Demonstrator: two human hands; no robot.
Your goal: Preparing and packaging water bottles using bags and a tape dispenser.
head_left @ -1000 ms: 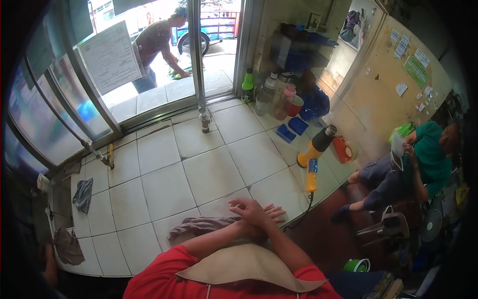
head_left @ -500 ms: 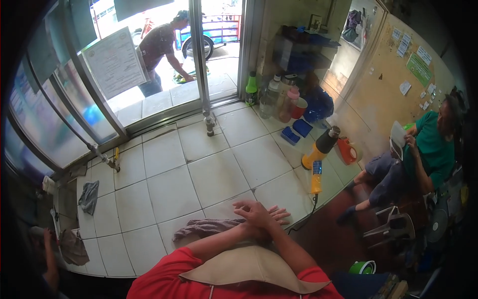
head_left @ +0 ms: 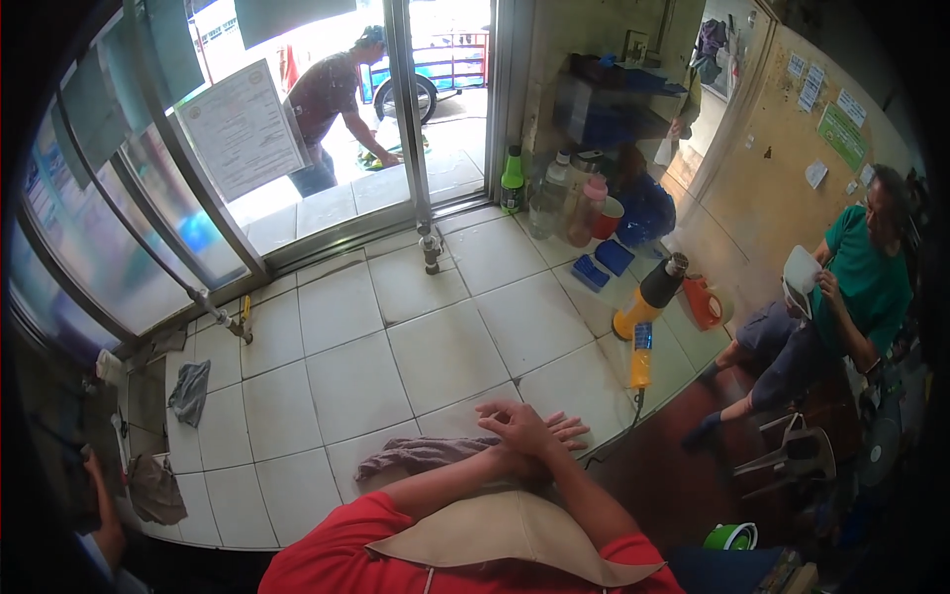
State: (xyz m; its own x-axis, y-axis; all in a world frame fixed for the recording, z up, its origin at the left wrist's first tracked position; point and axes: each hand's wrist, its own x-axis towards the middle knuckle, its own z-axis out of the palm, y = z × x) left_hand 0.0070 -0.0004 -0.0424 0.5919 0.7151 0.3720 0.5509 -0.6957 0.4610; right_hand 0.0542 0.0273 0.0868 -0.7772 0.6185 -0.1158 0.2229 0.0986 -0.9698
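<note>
My forearms cross at the wrists over the near edge of the white tiled counter (head_left: 366, 366). My left hand (head_left: 567, 429) reaches to the right with its fingers stretched out, holding nothing. Over the left wrist lies my right hand (head_left: 515, 426), its fingers loosely bent, apart and empty. A crumpled mauve-brown cloth (head_left: 421, 455) lies on the counter beside my left forearm. To the right of my hands, a yellow and black heat gun (head_left: 653, 297) stands nose up, its cord trailing over the counter's edge.
Blue plastic boxes (head_left: 592, 272), a red container (head_left: 704, 302), a green bottle (head_left: 512, 180) and a pink-capped bottle (head_left: 588, 210) stand at the back right. Grey rags (head_left: 188, 393) lie at left. A seated person in green (head_left: 861, 267) holds something white; another bends outside the glass (head_left: 332, 104).
The whole view has shifted slightly; my crossed hands keep their pose. Someone with a white bag now shows in the right doorway. The hand at lower left has moved a little.
</note>
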